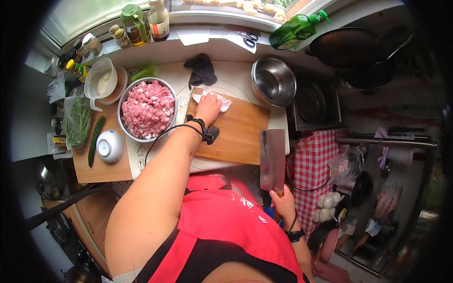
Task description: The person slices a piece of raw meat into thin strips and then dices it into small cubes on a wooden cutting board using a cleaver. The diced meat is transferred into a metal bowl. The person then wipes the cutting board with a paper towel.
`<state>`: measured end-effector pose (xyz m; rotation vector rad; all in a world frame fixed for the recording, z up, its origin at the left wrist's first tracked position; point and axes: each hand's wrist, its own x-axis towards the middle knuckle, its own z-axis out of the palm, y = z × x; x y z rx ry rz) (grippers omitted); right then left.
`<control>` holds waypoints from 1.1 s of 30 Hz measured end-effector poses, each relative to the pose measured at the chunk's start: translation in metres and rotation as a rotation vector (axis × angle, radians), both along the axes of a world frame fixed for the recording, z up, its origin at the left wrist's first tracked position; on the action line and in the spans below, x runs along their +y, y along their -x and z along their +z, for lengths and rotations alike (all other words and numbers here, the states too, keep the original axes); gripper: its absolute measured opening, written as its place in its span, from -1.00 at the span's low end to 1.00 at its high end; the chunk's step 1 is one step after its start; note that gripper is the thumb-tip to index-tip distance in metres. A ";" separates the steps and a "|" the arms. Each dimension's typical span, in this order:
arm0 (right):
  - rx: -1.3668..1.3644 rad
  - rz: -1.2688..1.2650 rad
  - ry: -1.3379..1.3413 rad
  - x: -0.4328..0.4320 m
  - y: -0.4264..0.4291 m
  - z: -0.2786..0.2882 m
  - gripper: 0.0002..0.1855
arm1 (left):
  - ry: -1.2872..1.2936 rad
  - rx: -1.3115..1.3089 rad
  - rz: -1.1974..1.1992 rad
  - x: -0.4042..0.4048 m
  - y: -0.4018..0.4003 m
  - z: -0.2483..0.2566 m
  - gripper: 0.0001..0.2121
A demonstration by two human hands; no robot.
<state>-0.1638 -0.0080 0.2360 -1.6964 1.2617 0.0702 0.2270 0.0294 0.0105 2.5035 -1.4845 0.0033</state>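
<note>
My left hand (pixel 208 108) presses a crumpled white cloth or paper towel (pixel 225 103) onto the far left part of a wooden cutting board (pixel 237 131). In my right hand (pixel 284 201) is a cleaver (pixel 272 155), gripped by its wooden handle. Its broad blade points away from me, beside the board's near right corner. Left of the board, a metal bowl (pixel 121 123) is heaped with diced raw pink meat (pixel 148 109). A dark knitted glove (pixel 202 70) lies just beyond the board.
Stacked metal bowls (pixel 274 81) stand at the back right, near the sink (pixel 313 102). At left are an upturned white bowl (pixel 110 146), a cucumber (pixel 96 140) and bagged green beans (pixel 76 122). Scissors (pixel 249 38), bottles and a green soap dispenser (pixel 295 32) line the windowsill.
</note>
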 end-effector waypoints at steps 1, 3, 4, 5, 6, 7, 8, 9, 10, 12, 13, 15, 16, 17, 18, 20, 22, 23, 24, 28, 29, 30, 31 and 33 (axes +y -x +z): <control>0.128 0.175 0.173 -0.003 0.001 -0.008 -0.83 | -0.017 -0.007 -0.009 -0.006 -0.004 0.001 -0.85; 0.117 0.443 0.423 -0.009 -0.002 -0.029 -0.81 | -0.059 0.088 0.003 -0.013 -0.016 0.003 -0.84; 0.165 0.510 0.390 -0.011 -0.005 -0.041 -0.79 | -0.040 0.214 0.042 -0.015 -0.028 0.006 -0.80; 0.149 0.606 0.391 -0.013 -0.010 -0.055 -0.79 | -0.003 0.324 0.082 -0.015 -0.037 0.009 -0.75; 0.148 0.686 0.397 -0.014 -0.016 -0.070 -0.79 | 0.096 0.450 0.165 -0.012 -0.045 0.011 -0.75; 0.165 0.767 0.403 -0.016 -0.023 -0.084 -0.79 | 0.250 0.544 0.236 -0.007 -0.054 0.014 -0.74; 0.118 0.778 0.395 -0.017 -0.028 -0.098 -0.79 | 0.254 0.753 0.287 -0.004 -0.068 0.019 -0.73; 0.088 0.795 0.382 -0.018 -0.033 -0.111 -0.78 | 0.256 0.773 0.311 0.002 -0.079 0.023 -0.73; 0.059 0.822 0.363 -0.022 -0.038 -0.122 -0.77 | 0.350 0.990 0.329 0.010 -0.090 0.029 -0.75; 0.033 0.791 0.331 -0.031 -0.043 -0.140 -0.77 | 0.478 1.372 0.407 0.026 -0.100 0.039 -0.78; 0.029 0.781 0.303 -0.037 -0.044 -0.148 -0.76 | 0.512 1.539 0.473 0.036 -0.103 0.044 -0.80; 0.078 0.751 0.276 -0.054 -0.043 -0.160 -0.74 | 0.544 1.564 0.524 0.048 -0.101 0.054 -0.81; 0.034 0.706 0.258 -0.064 -0.042 -0.166 -0.74 | 0.553 1.564 0.560 0.051 -0.098 0.058 -0.80; 0.010 0.651 0.232 -0.075 -0.040 -0.172 -0.74 | 0.589 1.581 0.554 0.053 -0.096 0.062 -0.80; 0.006 0.637 0.296 -0.085 -0.039 -0.178 -0.73 | 0.591 1.542 0.568 0.053 -0.093 0.067 -0.79; -0.042 0.539 0.271 -0.106 -0.036 -0.187 -0.75 | 0.593 1.254 0.592 0.049 -0.081 0.073 -0.78; -0.088 0.500 0.264 -0.127 -0.032 -0.195 -0.77 | 0.483 0.778 0.488 0.045 -0.064 0.078 -0.76; -0.107 0.499 0.275 -0.137 -0.030 -0.197 -0.77 | 0.423 0.482 0.425 0.043 -0.044 0.076 -0.76; -0.127 0.496 0.285 -0.145 -0.027 -0.198 -0.78 | 0.353 0.440 0.424 0.036 -0.023 0.072 -0.78; 0.018 0.511 0.099 -0.170 -0.018 -0.197 -0.69 | -0.017 0.354 0.444 0.015 0.060 0.041 -0.70; 0.003 0.531 0.096 -0.174 -0.016 -0.196 -0.69 | -0.008 0.226 0.468 0.012 0.075 0.032 -0.67; -0.010 0.536 0.088 -0.177 -0.015 -0.196 -0.69 | 0.060 0.124 0.466 0.008 0.081 0.024 -0.64; -0.015 0.534 0.060 -0.179 -0.014 -0.195 -0.69 | 0.095 0.039 0.464 0.005 0.084 0.019 -0.61; -0.028 0.543 0.032 -0.183 -0.013 -0.196 -0.69 | 0.083 0.053 0.497 0.001 0.085 0.012 -0.56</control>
